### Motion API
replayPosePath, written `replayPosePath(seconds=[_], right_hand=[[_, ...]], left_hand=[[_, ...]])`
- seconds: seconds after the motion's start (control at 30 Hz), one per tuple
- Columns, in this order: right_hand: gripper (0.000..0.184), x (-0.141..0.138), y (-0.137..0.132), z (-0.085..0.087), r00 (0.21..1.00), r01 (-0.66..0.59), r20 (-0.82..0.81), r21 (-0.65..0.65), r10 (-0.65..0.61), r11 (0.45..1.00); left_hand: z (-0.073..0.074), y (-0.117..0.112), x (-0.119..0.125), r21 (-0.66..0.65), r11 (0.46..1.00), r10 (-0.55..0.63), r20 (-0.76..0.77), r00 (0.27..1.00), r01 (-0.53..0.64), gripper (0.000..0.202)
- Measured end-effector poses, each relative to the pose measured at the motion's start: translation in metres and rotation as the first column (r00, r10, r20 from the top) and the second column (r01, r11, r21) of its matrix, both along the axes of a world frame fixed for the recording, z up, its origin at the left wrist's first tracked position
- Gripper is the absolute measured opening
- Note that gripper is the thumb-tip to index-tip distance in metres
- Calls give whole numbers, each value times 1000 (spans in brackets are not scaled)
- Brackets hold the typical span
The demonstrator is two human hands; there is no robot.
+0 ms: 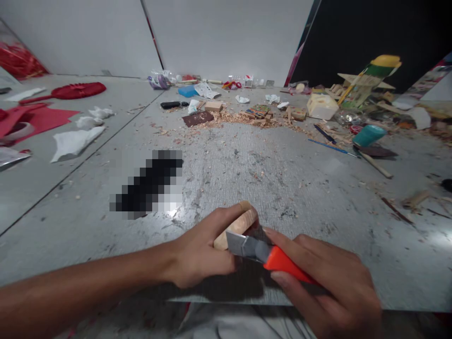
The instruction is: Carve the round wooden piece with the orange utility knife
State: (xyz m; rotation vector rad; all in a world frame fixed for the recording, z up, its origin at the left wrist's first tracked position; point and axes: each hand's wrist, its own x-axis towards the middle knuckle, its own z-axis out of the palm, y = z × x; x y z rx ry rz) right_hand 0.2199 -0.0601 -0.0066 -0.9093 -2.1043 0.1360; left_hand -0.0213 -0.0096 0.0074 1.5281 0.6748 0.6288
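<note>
Two hands meet at the near edge of the table [282, 179]: the left hand [201, 256] is closed around a wooden block [240, 223], and the right hand [328, 278] grips an orange knife [268, 256]. The block's long axis runs away and to the right. The blade points left across it, so a slip could probably cut the left fingers.

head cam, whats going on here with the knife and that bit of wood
A person is working at a grey table. The left hand grips a small wood piece at the near edge, and the right hand holds an orange knife with its blade out and laid against the wood. Wood shavings lie scattered farther back among scraps, with a teal cup off to the right and red paper at the left.
</note>
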Motion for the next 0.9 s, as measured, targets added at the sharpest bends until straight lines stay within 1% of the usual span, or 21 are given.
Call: replayPosePath(seconds=[0.1, 0.27, 0.33, 0.37, 0.4, 0.43, 0.47, 0.5, 0.53, 0.57, 0.6, 0.63, 0.67, 0.73, 0.77, 0.83, 0.9], right_hand=[[32, 5, -1, 2, 999, 29, 38, 76, -32, 997], [35, 6, -2, 5, 996, 42, 72, 90, -49, 995], [38, 10, 0, 3, 996, 31, 80, 89, -39, 996], [39, 16, 2, 2, 995, 54, 80, 78, -60, 996], [38, 25, 6, 0, 989, 129, 69, 64, -134, 990], [36, 37, 11, -3, 965, 257, 46, 52, -259, 965], [33, 52, 17, -5, 904, 426, 20, 33, -426, 904], [34, 67, 23, -7, 787, 617, -29, 24, -616, 787], [39, 81, 28, -9, 683, 730, -61, 2, -728, 684], [43, 93, 31, -10, 637, 769, -62, -21, -769, 639], [48, 100, 32, -10, 625, 777, -77, -37, -777, 628], [49, 103, 30, -9, 654, 750, -91, -53, -751, 659], [46, 100, 27, -8, 705, 700, -102, -56, -701, 712], [33, 83, 16, -4, 822, 556, -117, -47, -558, 830], [27, 71, 10, -2, 871, 478, -108, -39, -479, 878], [25, 45, 0, 1, 941, 329, -75, -35, -331, 944], [29, 24, -6, 3, 978, 205, -43, -3, -205, 979]], left_hand=[[-1, -1, 1, -22, 999, -37, 9, 999, 37, 31], [-2, 2, 1, -103, 994, -33, 88, 996, 42, 31], [0, 2, 0, -124, 991, -36, 113, 993, 50, 30], [2, 0, -1, -125, 990, -48, 118, 992, 62, 29], [5, -2, -3, -104, 993, -47, 112, 993, 58, 29], [8, -4, -5, -61, 997, -39, 100, 994, 45, 28], [12, -7, -8, 5, 1000, -30, 84, 996, 30, 30], [15, -10, -10, 76, 997, 12, 68, 998, -18, 34], [18, -12, -13, 120, 992, 17, 73, 997, -26, 37], [19, -13, -15, 138, 990, 12, 81, 997, -24, 37], [19, -13, -17, 133, 991, 9, 78, 997, -20, 38], [18, -11, -19, 112, 994, -3, 79, 997, -6, 42], [16, -9, -20, 87, 996, -1, 66, 998, -5, 47], [12, -4, -21, 39, 999, 10, 38, 999, -12, 59], [10, -2, -21, 21, 1000, 13, 27, 1000, -14, 62], [7, 1, -20, -1, 1000, 4, 21, 1000, -4, 64], [6, 2, -18, -1, 1000, 14, 20, 1000, -14, 63]])
